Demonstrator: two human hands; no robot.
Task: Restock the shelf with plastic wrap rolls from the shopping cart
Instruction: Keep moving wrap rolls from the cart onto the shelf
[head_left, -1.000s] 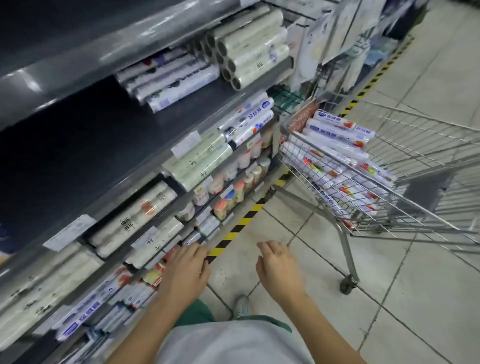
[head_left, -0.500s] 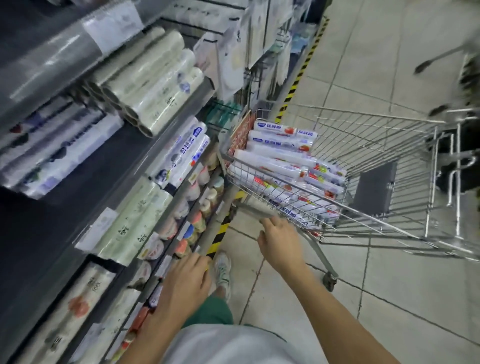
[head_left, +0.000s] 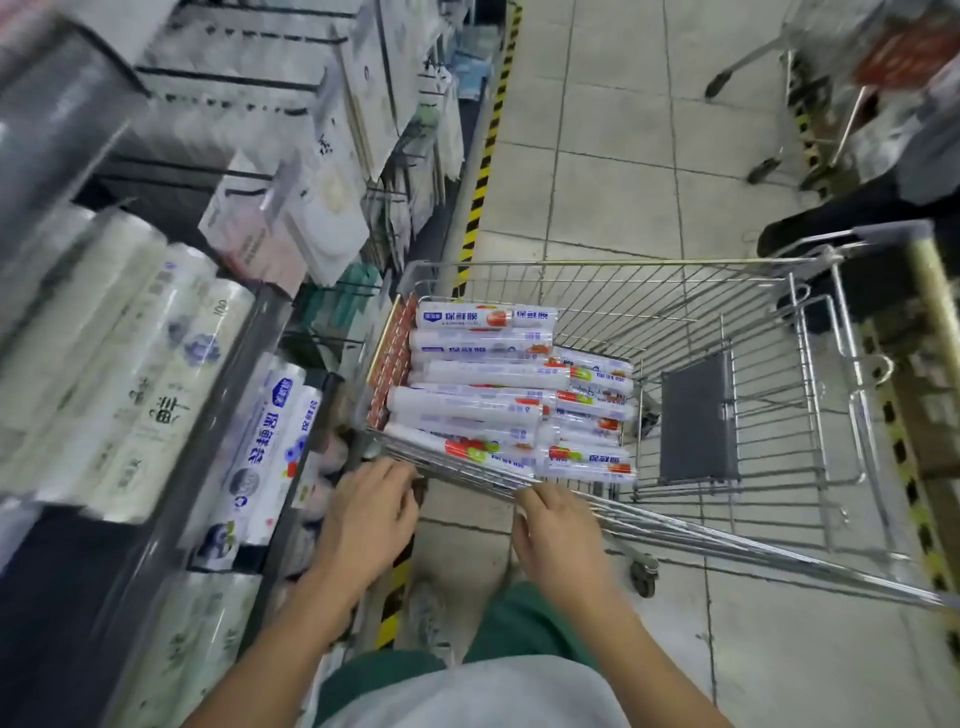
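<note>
White plastic wrap rolls (head_left: 483, 400) stacked flat in wire shopping cart (head_left: 810, 395) beside shelf (head_left: 228, 395)

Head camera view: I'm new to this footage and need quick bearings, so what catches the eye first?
A heap of white plastic wrap rolls with red and green labels fills the left end of the silver wire shopping cart at centre. To the left, larger pale printed rolls lie side by side on the dark grey shelf. A yellow-and-black striped floor strip runs along the shelving's foot beyond the cart.
</note>
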